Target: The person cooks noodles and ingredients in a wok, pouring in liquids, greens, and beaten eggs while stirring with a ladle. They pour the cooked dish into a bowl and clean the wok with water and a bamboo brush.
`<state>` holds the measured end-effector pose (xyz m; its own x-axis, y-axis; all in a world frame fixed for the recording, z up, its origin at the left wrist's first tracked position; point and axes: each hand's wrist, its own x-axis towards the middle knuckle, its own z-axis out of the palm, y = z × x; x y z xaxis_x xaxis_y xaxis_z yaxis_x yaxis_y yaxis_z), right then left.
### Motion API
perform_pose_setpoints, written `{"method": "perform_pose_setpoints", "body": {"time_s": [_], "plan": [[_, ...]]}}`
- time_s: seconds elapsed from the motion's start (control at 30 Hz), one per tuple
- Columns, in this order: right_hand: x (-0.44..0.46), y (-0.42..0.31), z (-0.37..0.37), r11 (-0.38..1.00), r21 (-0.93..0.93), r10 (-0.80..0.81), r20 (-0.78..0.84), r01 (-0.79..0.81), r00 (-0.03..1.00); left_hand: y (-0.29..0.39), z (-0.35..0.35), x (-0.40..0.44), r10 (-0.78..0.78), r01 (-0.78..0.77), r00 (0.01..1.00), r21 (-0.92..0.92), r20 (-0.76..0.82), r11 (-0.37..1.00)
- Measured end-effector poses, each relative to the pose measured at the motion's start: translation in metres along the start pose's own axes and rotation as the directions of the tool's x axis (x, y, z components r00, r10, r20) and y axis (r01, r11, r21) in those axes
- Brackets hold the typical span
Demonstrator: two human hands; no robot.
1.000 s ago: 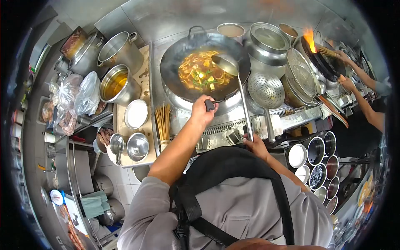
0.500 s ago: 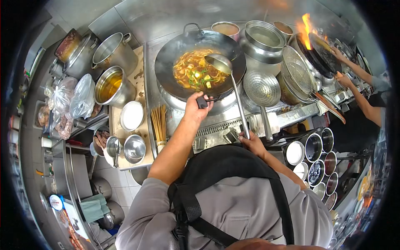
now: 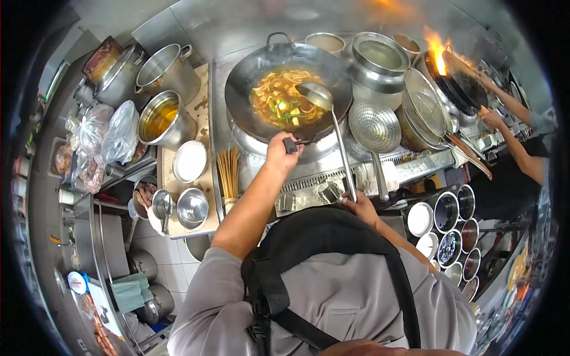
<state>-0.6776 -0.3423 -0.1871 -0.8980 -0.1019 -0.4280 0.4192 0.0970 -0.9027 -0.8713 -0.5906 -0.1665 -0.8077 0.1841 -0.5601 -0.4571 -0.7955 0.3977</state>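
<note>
My left hand [image 3: 281, 153] is wrapped round the near handle of a large black wok [image 3: 240, 74]. Noodles with green vegetables and pale chunks [image 3: 285, 104] lie in brown broth inside it. My right hand [image 3: 361, 207] grips the lower end of a long-handled metal ladle [image 3: 316, 95]. The ladle's bowl rests over the right part of the noodles, within the wok. Just right of the wok lies a perforated skimmer [image 3: 375, 126].
At the right, a co-worker's hands [image 3: 490, 118] hold a flaming pan [image 3: 439, 86]. Steel pots [image 3: 168, 121], plastic bags [image 3: 120, 133] and bowls [image 3: 192, 209] are on the left. Bamboo sticks [image 3: 228, 172] stand beside my left forearm. Seasoning containers [image 3: 446, 212] sit at the lower right.
The ladle's bowl has shifted slightly within the wok, and the noodles have moved about. Both hands keep their holds. The flame at the right pan has grown since the first frame.
</note>
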Motion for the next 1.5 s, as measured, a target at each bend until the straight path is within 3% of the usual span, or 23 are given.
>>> {"method": "perform_pose_setpoints", "body": {"time_s": [0.3, 0.4, 0.47, 0.5, 0.67, 0.77, 1.13, 1.47, 1.5], "plan": [[0.016, 0.017, -0.003, 0.997, 0.074, -0.008, 0.029, 0.006, 1.000, 0.001, 0.005, -0.013, 0.004, -0.004, 1.000, -0.023, 0.017, 1.000], [0.015, 0.002, -0.004, 0.994, -0.095, -0.052, -0.010, 0.051, 0.999, 0.002, 0.006, -0.015, 0.011, -0.010, 1.000, -0.020, 0.006, 1.000], [0.020, -0.021, -0.010, 0.927, -0.332, -0.221, -0.101, 0.176, 0.970, 0.002, 0.006, -0.016, 0.011, -0.011, 1.000, 0.000, -0.008, 1.000], [0.019, -0.037, -0.010, 0.962, -0.224, -0.178, -0.085, 0.155, 0.980, 0.001, 0.005, -0.017, 0.010, -0.010, 1.000, -0.003, -0.009, 1.000], [0.016, -0.122, -0.015, 0.979, -0.178, -0.114, -0.104, 0.095, 0.988, 0.004, 0.004, -0.018, 0.020, -0.020, 1.000, -0.001, 0.011, 1.000], [0.042, -0.146, -0.034, 0.954, -0.222, -0.232, -0.126, 0.201, 0.964, 0.006, 0.005, -0.021, 0.018, -0.018, 1.000, -0.009, 0.015, 1.000], [0.108, -0.171, -0.035, 0.946, -0.249, -0.245, -0.139, 0.205, 0.960, 0.003, -0.004, -0.011, 0.008, -0.006, 1.000, -0.042, 0.026, 0.999], [0.103, -0.177, -0.008, 0.957, -0.209, -0.205, -0.004, 0.200, 0.979, 0.002, -0.003, -0.015, 0.039, -0.038, 0.999, -0.021, 0.035, 0.999], [0.093, -0.183, -0.011, 0.979, -0.096, -0.184, -0.020, 0.181, 0.983, 0.003, -0.002, -0.015, 0.041, -0.040, 0.999, -0.024, 0.036, 0.999]]}}
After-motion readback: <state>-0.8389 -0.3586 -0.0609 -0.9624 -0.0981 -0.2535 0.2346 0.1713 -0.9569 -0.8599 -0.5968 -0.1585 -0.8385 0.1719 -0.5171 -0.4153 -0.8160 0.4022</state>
